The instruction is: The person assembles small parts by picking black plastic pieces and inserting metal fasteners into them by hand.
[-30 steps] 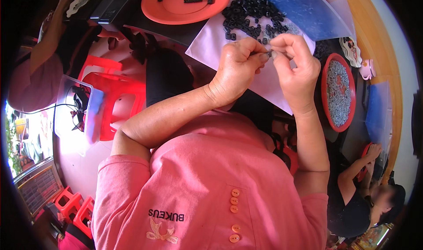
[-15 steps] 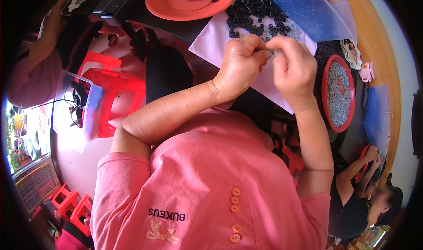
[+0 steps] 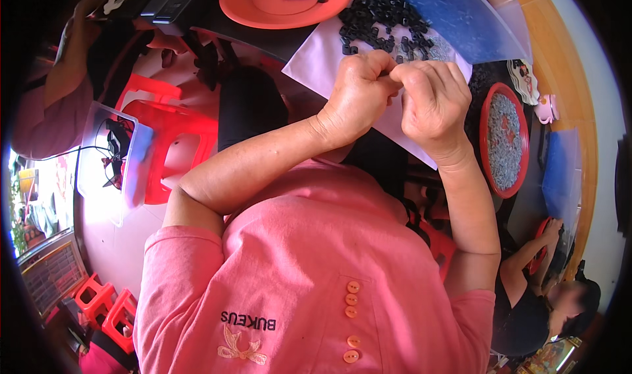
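My left hand (image 3: 361,91) and my right hand (image 3: 434,104) meet over a pale pink cloth (image 3: 313,63) at the table's near edge. The left fingers pinch a small dark piece, mostly hidden by the fingertips. Against it, my right hand curls with thumb and forefinger pressed close; what it holds, if anything, is hidden. Just beyond my hands lies a heap of small black plastic parts (image 3: 378,18) on the cloth. Behind the left hand stands a round orange-red plate (image 3: 253,15) with several similar black pieces on it.
A red basin (image 3: 487,151) of small silvery pieces stands at the right. Blue-tinted clear plastic sheeting (image 3: 471,18) lies beyond the heap. Red stools (image 3: 164,120) and a clear plastic box (image 3: 92,170) are at the left. A person (image 3: 526,308) works at the lower right, another (image 3: 59,110) sits at the left.
My right hand has turned, its knuckles now more toward the top, and its fingers have shifted slightly left against the left fingertips. The left hand has barely moved.
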{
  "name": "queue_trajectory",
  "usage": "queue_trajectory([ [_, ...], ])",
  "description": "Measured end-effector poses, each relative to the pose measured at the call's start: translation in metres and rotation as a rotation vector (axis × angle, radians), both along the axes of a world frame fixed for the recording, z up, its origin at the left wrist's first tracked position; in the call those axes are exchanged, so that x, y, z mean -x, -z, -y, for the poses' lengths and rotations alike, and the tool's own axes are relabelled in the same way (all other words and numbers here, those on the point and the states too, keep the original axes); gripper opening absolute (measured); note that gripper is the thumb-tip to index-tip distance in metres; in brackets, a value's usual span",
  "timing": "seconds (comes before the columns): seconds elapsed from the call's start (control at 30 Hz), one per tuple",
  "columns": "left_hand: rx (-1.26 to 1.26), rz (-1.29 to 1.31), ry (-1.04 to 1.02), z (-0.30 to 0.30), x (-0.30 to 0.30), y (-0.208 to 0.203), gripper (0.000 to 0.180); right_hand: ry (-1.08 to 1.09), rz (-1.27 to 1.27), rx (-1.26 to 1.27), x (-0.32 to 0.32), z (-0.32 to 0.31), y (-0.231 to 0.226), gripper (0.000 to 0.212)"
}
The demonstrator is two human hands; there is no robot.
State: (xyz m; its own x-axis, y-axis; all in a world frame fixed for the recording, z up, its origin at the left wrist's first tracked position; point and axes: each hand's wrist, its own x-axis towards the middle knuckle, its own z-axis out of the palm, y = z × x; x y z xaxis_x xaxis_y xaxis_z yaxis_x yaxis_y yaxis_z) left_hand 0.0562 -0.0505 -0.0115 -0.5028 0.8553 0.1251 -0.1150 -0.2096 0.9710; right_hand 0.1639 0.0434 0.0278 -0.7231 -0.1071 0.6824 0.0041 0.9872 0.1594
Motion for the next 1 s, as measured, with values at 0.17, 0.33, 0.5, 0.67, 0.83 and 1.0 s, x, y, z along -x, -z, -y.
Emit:
queue_trajectory([
  [0.17, -0.021, -0.073, 0.008, -0.001, 0.0, 0.001, 0.008, -0.056, -0.037, 0.158, -0.005, -0.006, 0.002, 0.021],
  [0.33, 0.012, -0.043, 0.025, -0.002, -0.001, 0.0, 0.01, -0.066, -0.007, 0.276, -0.004, -0.009, -0.004, 0.021],
  [0.5, -0.046, -0.188, -0.08, -0.003, -0.002, 0.004, 0.012, -0.022, 0.046, -0.005, -0.004, -0.004, -0.001, 0.019],
  [0.67, -0.018, -0.187, -0.063, -0.004, -0.001, 0.002, 0.011, -0.005, -0.144, 0.091, -0.002, 0.0, 0.011, 0.024],
  [0.83, -0.009, -0.222, -0.065, -0.003, 0.0, -0.001, 0.013, 0.09, -0.172, 0.125, -0.002, 0.015, 0.015, 0.032],
  [1.0, -0.026, -0.137, -0.135, -0.003, -0.008, -0.006, 0.01, 0.159, -0.234, 0.125, -0.001, 0.02, 0.028, 0.033],
])
